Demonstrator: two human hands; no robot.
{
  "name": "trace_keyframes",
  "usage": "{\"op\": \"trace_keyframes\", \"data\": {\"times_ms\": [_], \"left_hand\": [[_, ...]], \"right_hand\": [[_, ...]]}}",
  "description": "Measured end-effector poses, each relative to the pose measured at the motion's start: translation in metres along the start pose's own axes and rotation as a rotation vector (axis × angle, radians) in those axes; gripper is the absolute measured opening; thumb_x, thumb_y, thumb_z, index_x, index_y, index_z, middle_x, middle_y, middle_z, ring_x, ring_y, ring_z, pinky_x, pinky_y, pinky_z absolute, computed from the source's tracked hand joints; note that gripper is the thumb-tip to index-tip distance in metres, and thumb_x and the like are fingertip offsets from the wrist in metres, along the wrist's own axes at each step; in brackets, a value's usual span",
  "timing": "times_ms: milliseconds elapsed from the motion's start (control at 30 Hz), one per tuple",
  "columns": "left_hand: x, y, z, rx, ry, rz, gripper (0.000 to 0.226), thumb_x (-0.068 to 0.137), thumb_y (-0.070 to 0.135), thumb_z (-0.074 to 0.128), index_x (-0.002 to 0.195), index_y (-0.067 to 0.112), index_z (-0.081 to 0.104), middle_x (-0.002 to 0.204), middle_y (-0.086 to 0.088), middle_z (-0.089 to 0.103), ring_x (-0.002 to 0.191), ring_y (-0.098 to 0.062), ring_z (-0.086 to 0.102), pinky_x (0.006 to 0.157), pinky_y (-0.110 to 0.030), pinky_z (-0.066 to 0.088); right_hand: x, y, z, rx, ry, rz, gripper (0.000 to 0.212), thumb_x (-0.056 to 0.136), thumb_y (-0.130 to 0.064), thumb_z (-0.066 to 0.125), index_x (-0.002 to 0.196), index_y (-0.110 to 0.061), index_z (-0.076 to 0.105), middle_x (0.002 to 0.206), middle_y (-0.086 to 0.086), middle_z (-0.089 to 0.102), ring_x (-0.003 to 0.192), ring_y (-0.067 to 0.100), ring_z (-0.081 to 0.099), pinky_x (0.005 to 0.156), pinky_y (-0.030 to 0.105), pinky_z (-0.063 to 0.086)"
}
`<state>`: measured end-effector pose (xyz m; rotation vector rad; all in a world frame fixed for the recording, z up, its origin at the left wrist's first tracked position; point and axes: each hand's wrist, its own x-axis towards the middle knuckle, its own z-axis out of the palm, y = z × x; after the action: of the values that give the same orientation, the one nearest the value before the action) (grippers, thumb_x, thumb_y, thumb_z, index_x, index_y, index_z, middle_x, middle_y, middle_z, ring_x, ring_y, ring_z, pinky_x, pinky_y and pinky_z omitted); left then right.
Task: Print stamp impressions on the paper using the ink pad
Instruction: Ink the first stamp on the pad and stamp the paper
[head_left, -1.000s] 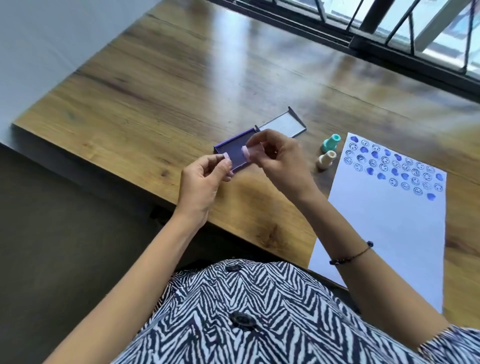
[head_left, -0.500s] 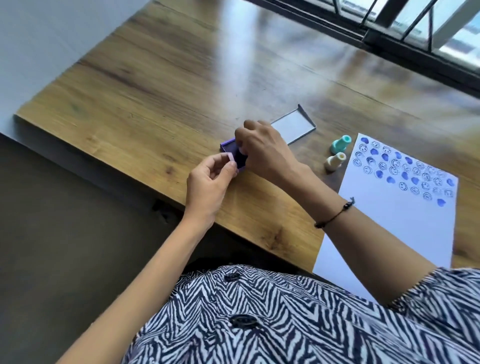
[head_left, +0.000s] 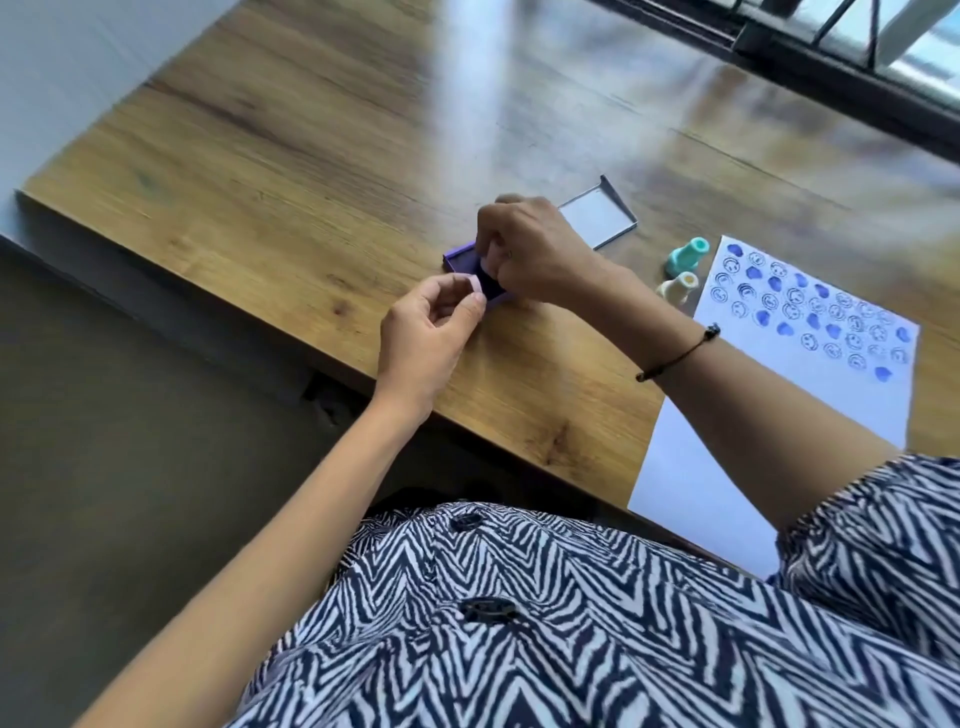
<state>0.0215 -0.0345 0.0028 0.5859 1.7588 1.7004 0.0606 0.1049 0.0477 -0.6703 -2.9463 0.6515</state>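
A purple ink pad lies open on the wooden table. My right hand is shut on a small pink stamp and holds it down on the pad; the hand hides most of the stamp. Just in front of the pad, my left hand pinches a small pink cap between thumb and forefinger. To the right, a white paper carries rows of blue smiley and heart prints along its far end.
The pad's clear lid lies open behind my right hand. A teal stamp and a cream stamp lie on their sides beside the paper's left edge. The table's near edge runs under my wrists. A window frame borders the far side.
My right hand has come down from in front of me onto the ink pad with the pink stamp. My left hand has stayed close by with the cap.
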Motion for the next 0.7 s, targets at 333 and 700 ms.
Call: {"op": "trace_keyframes", "data": {"times_ms": [333,700], "left_hand": [[0.001,-0.004,-0.001,0.05,0.005,0.025,0.01,0.073,0.032,0.064,0.082,0.034,0.066,0.082,0.006,0.067,0.08,-0.016,0.064,0.084,-0.036,0.054],[0.001,-0.006,0.001,0.059,-0.008,0.049,0.012,0.073,0.028,0.064,0.082,0.036,0.066,0.083,0.009,0.068,0.08,-0.011,0.064,0.083,-0.031,0.052]], "right_hand": [[-0.007,0.003,0.006,0.027,0.134,0.049,0.023,0.075,-0.001,0.049,0.089,-0.003,0.068,0.096,0.017,0.067,0.09,0.03,0.058,0.064,0.022,0.031],[-0.015,-0.003,0.01,-0.081,0.073,0.036,0.015,0.08,-0.005,0.05,0.093,-0.004,0.058,0.1,0.016,0.057,0.085,0.033,0.055,0.063,0.036,0.04]]}}
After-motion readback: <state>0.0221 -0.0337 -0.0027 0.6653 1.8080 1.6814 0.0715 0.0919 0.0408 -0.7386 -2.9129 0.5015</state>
